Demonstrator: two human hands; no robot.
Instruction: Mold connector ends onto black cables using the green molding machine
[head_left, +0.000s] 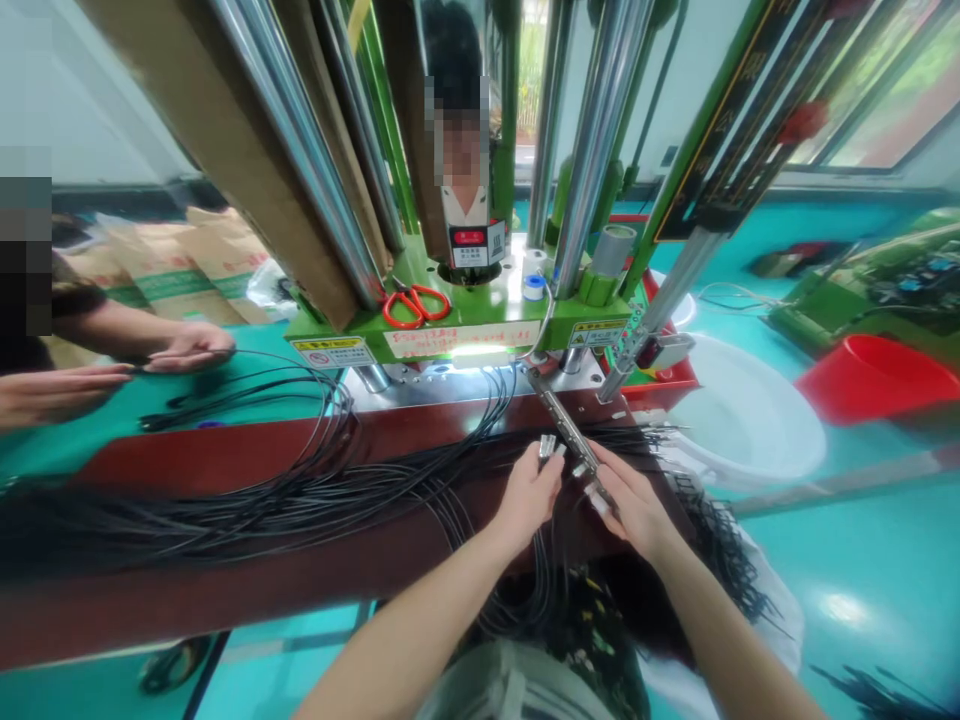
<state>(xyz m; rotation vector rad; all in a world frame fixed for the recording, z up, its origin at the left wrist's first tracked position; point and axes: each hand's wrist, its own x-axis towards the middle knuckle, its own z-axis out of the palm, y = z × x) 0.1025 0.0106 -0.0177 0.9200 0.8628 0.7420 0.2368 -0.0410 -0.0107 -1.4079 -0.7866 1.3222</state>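
Observation:
My right hand (pixel 626 495) is wrapped round the near end of a long metal bar (pixel 568 425) with small fittings along it. The bar slants up and left toward the lit base of the green press (pixel 465 335). Just left of the bar, my left hand (pixel 531 490) pinches a small silvery metal piece (pixel 547 448) between thumb and fingers. Thin black cables (pixel 300 500) run across the dark red table (pixel 225 590) behind and beneath my hands, and some lead up to the press.
Red-handled scissors (pixel 416 306) and a blue-and-white spool (pixel 534 288) lie on the press. At the left, another person's hands (pixel 191 347) hold a cable. A white tub (pixel 742 410) and red basin (pixel 874 375) stand right. Steel columns rise ahead.

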